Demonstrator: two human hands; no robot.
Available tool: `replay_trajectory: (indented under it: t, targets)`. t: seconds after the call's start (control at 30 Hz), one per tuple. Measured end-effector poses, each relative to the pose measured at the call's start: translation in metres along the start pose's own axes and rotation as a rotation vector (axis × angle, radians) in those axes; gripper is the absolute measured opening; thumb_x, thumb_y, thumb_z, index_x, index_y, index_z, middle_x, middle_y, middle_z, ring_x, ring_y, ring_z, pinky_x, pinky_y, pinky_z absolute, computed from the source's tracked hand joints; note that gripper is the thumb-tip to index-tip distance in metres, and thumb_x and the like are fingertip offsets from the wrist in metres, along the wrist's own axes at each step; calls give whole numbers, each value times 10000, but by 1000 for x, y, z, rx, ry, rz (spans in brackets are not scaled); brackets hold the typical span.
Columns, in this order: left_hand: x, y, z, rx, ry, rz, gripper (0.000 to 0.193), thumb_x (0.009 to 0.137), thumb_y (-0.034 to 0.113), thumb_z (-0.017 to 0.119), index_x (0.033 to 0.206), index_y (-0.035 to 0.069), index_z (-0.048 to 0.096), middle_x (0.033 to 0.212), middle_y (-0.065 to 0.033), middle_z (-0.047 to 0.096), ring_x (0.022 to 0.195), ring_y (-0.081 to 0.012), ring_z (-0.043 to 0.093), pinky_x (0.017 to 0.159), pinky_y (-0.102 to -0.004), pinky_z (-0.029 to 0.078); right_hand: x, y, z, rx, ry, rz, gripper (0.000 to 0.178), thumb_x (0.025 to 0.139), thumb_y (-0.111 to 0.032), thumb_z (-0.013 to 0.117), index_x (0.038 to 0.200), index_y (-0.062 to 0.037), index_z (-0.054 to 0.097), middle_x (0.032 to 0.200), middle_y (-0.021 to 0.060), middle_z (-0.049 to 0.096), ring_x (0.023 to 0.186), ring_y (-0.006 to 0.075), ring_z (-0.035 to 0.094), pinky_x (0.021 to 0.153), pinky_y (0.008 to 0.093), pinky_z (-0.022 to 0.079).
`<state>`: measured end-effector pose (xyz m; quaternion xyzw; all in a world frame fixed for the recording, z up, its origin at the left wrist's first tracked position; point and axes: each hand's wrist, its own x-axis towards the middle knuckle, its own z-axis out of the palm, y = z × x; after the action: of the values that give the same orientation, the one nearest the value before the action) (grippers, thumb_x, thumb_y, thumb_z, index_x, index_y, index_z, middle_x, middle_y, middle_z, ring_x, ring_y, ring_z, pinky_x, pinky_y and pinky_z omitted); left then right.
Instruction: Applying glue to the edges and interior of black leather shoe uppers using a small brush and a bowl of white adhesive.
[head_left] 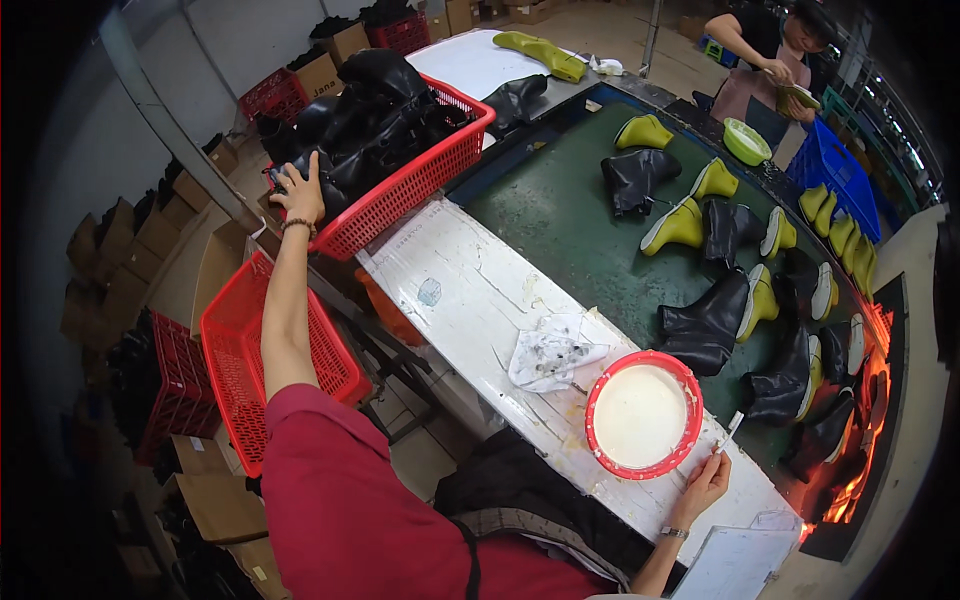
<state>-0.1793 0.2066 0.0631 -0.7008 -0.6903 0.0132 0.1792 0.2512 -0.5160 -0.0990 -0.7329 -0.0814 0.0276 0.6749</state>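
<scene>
My left hand (pixel 303 192) is stretched out to the near left corner of a red basket (pixel 400 190) heaped with black boots (pixel 375 115). Its fingers are spread against the dark boots there, and I see no closed grip. My right hand (pixel 704 487) pinches a small brush (pixel 733 428), its pale end pointing up and away, over the right part of the white table (pixel 470 285). Just left of that hand stands a red-rimmed bowl (pixel 640 415) of creamy white liquid. A stained white cloth (pixel 550 358) lies beside the bowl.
Black boot uppers (pixel 710 315) and yellow-green lasts or soles (pixel 675 228) lie on a green conveyor (pixel 540 215), which runs to a glowing orange heater (pixel 875 390). Another red basket (pixel 290 350) stands below left. Across the belt a person (pixel 775 60) works near a green bowl (pixel 747 142).
</scene>
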Motion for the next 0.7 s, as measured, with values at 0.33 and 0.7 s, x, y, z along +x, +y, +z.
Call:
replay_trajectory:
  t: [0.33,0.7]
  targets:
    - [-9,33,-28,-1013,299,452,967,740,208,858,1576,136,378,1481,-216,553,1360,-357,545,1131,-410,436,1,9,-6,10,11,0,195,1089,-200,555,1088,-46,675,724,-82,492,515,-16,348,426,169,260]
    - [17,26,-163,-1499,517,88,330,924,321,736,1031,10,739,744,-25,675,556,-130,649,482,-302,507,3,13,-2,11,13,-2,194,1080,-226,576,1054,-63,676,726,-84,501,527,-17,367,438,163,276]
